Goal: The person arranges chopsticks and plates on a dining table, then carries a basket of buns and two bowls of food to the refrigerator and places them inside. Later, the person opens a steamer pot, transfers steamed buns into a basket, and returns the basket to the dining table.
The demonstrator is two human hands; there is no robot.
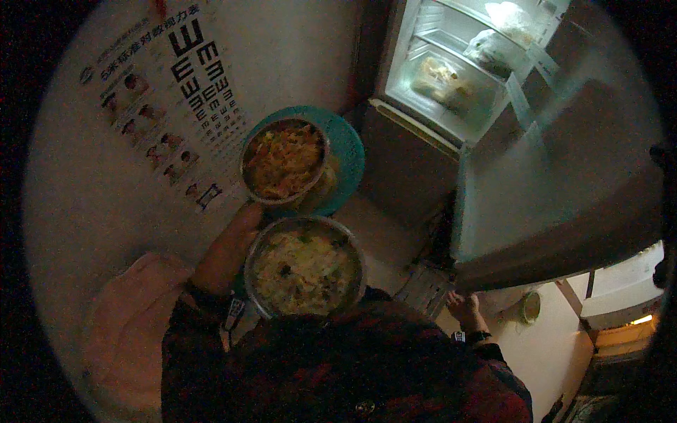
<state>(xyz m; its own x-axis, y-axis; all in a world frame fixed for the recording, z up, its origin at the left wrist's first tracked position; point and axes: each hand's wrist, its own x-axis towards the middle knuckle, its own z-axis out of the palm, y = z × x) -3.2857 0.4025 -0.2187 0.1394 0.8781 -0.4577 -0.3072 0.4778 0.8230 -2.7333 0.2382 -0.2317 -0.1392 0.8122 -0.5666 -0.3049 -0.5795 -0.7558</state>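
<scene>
Balancing two metal bowls of food against the chest: near bowl steadied by the left hand, fingers hidden beneath; far bowl sitting in a teal plate. Right hand low by the open fridge door, fingers curled, grip unclear. Could tip and spill, being held one-handed.

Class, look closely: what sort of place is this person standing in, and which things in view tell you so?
Probably a home kitchen or a room beside one: an open fridge with bagged food on its lit shelves, two metal bowls of cooked food carried by the left hand, and an eye chart on the wall.
</scene>
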